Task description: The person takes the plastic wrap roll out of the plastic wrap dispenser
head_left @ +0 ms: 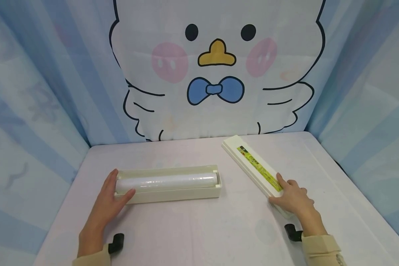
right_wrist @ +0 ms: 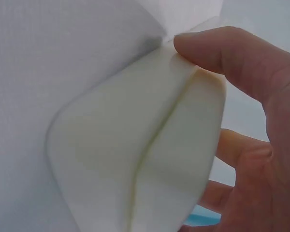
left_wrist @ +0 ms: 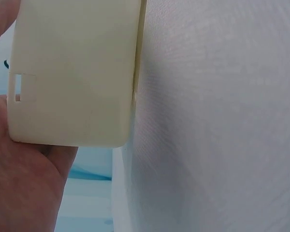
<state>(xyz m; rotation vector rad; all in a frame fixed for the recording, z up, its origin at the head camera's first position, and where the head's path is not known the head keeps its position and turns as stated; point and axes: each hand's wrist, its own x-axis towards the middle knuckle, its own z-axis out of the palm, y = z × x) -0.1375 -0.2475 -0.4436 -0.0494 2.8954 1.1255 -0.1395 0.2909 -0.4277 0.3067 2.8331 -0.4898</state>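
Observation:
A long cream cling film box [head_left: 186,194] lies on the left half of the table with its top off. Inside it rests a shiny roll of cling film [head_left: 173,181]. My left hand [head_left: 108,203] grips the box's left end, thumb on the near side and fingers at the far side; the left wrist view shows the box's plain end wall [left_wrist: 77,77]. To the right, a cream lid [head_left: 252,166] with a green-yellow label slants toward me. My right hand [head_left: 294,197] holds the lid's near end between thumb and fingers, seen close in the right wrist view.
A pale cloth covers the table [head_left: 193,229]. Behind it hangs a curtain [head_left: 216,118] with a cartoon bird, and striped blue curtains [head_left: 30,122] close in the sides. Black camera mounts [head_left: 117,242] sit at both wrists.

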